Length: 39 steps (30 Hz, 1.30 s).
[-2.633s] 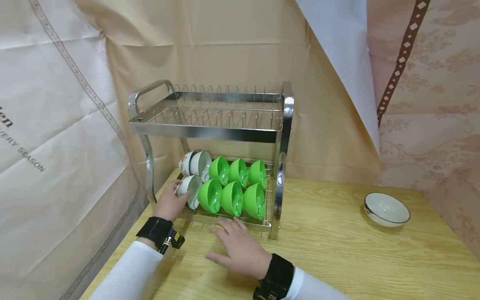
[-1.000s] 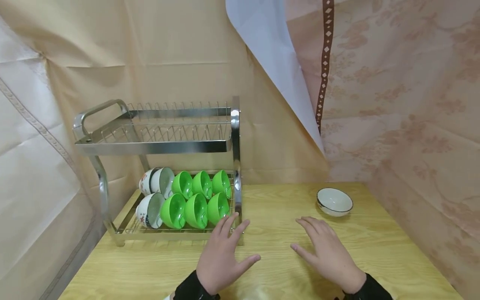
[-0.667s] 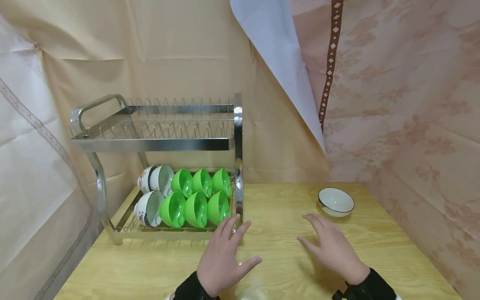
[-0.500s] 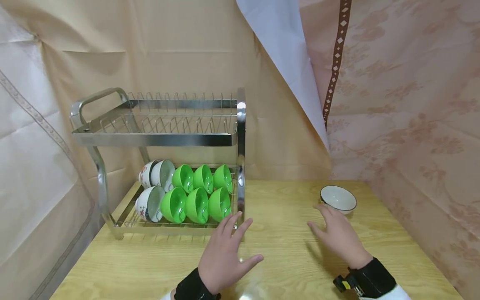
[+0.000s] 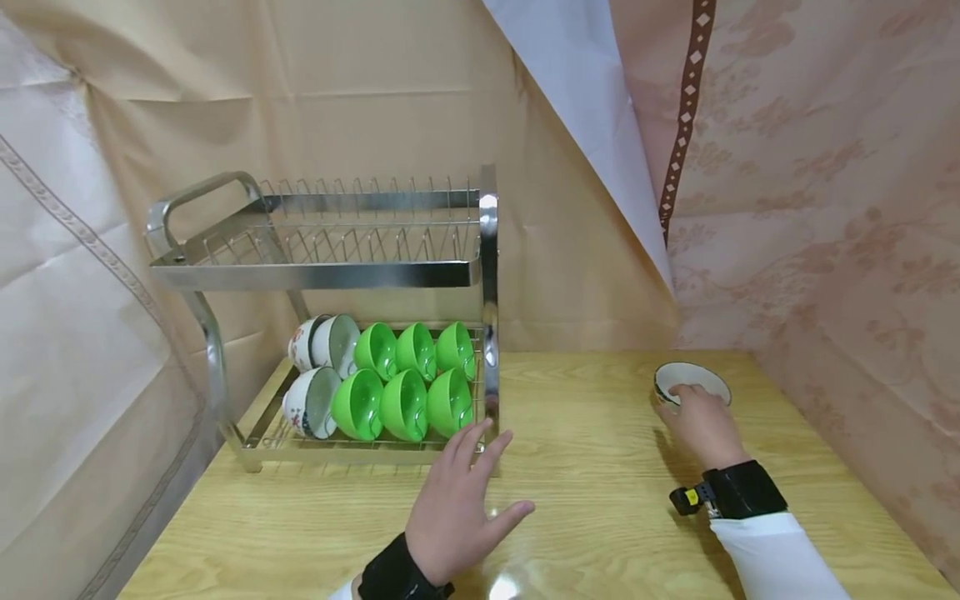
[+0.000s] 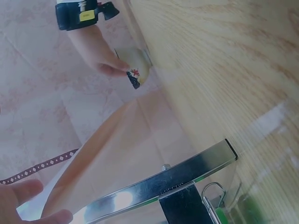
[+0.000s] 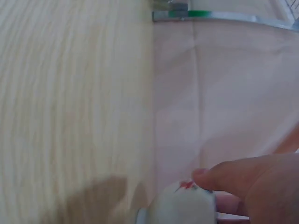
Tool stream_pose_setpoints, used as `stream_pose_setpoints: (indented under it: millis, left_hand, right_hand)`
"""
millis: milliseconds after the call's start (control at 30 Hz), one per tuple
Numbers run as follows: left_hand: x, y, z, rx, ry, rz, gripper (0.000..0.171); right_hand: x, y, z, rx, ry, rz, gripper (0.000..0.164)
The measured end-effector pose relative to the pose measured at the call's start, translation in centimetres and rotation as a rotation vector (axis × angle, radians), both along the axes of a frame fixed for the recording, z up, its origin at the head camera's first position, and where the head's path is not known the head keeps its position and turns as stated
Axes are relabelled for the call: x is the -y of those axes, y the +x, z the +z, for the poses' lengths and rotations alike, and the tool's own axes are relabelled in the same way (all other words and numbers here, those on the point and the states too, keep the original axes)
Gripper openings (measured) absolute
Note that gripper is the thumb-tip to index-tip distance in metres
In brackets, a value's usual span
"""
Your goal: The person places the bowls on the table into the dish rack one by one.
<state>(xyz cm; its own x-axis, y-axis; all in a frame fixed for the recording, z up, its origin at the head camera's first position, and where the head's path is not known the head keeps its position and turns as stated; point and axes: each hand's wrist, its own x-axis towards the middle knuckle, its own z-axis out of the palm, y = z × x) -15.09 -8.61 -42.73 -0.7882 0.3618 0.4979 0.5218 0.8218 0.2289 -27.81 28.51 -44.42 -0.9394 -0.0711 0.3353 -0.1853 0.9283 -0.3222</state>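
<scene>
At the right of the head view, a white bowl (image 5: 692, 374) with a dark rim stands on the wooden table. My right hand (image 5: 705, 427) pinches its near-left rim, fingers inside and thumb outside. Close up in the right wrist view, the thumb lies against the bowl (image 7: 184, 207) beside a red printed flower. My left hand (image 5: 459, 510) is held with spread fingers in front of the right end of the metal dish rack (image 5: 322, 276), holding nothing. Only some fingertips (image 6: 29, 190) of it show in the left wrist view.
On the rack's lower shelf, several green bowls (image 5: 405, 406) and a few white patterned bowls (image 5: 311, 403) stand tilted in two rows. The upper tier (image 5: 375, 223) has wire dividers. Cloth curtains (image 5: 585, 317) hang behind the table (image 5: 585, 500).
My left hand has left the white bowl on the rack and moved right, spreading its fingers. My right hand has reached right and forward and taken hold of the lone white bowl's rim.
</scene>
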Motion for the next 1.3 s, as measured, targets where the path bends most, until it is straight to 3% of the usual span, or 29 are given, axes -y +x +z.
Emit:
stream_pose_setpoints:
  millis: [333,700,833,900,1000,1167,1300]
  left_hand:
    - [0.1,0.0,0.5,-0.004,0.011,-0.002,0.078]
    - [0.1,0.1,0.5,0.006,0.038,0.021,0.077]
    - [0.1,0.0,0.3,0.045,0.060,0.014,0.075]
    - [0.2,-0.1,0.1,0.106,0.098,-0.002,0.072]
    - [0.3,-0.4,0.0,0.268,0.221,-0.051,0.069]
    - [0.4,-0.7,-0.3,0.606,0.561,-0.173,0.061]
    - [0.2,-0.8,-0.4,0.794,0.825,-0.266,0.058]
  right_hand:
    - [-1.3,-0.4,-0.7,-0.029,0.074,-0.017,0.022]
    - [-1.1,-0.2,-0.3,-0.082,0.083,-0.017,0.026]
    - [-0.6,0.5,1.0,0.009,0.021,0.021,0.035]
    - [0.1,1.2,1.9,0.069,-0.013,0.049,0.039]
    - [1.7,2.7,3.7,0.093,-0.036,0.104,0.040]
    - [5.1,6.2,6.4,0.068,-0.028,0.213,0.035]
    - [7.9,9.3,8.1,0.106,-0.022,0.315,0.027]
